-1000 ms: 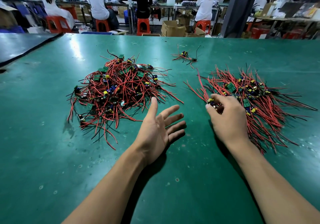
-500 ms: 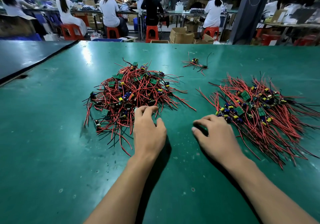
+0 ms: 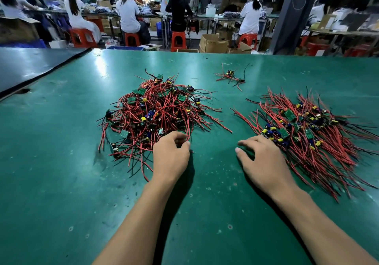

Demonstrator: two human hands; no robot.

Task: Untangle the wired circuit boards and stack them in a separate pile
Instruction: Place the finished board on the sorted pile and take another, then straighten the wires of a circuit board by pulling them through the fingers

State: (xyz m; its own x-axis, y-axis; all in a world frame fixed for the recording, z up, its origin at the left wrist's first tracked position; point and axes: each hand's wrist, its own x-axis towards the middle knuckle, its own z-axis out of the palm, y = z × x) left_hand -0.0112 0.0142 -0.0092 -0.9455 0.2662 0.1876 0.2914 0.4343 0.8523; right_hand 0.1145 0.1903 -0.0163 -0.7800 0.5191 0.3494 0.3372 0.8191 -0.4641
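Green table (image 3: 61,182): it lies under both my hands, shiny, with little marks on it.

Left hand (image 3: 171,156): palm down, fingers curled in, thumb tip closed against them.

What my left hand holds: it pinches some red wires (image 3: 189,135) at the near edge of the messy pile.

Messy pile (image 3: 155,110): it sits just past my left hand and spreads out to that hand's left. Red and black wires cross every way, heaped up in the middle. Small green boards (image 3: 141,91) with blue and yellow parts poke out of it.

Right hand (image 3: 264,160): palm down on the table, fingers loosely bent and a little spread. It holds nothing.

What my right hand touches: the far fingers sit against the near edge of the tidy pile. I cannot tell if they press on a board.

Tidy pile (image 3: 311,133): it starts at my right hand's fingertips and runs off to that hand's right. The boards sit in a row down the middle and the red wires fan out, mostly lying the same way.

Gap: bare table lies between my two hands and between the two piles.

Small bunch (image 3: 230,76): a few wired boards lie alone, far past both hands, apart from both piles.

Dark table (image 3: 30,67): it lies far off to the left of my left hand.

Far away: people (image 3: 128,16) sit on red stools (image 3: 178,41) at long benches, with brown boxes (image 3: 213,43) on the floor.
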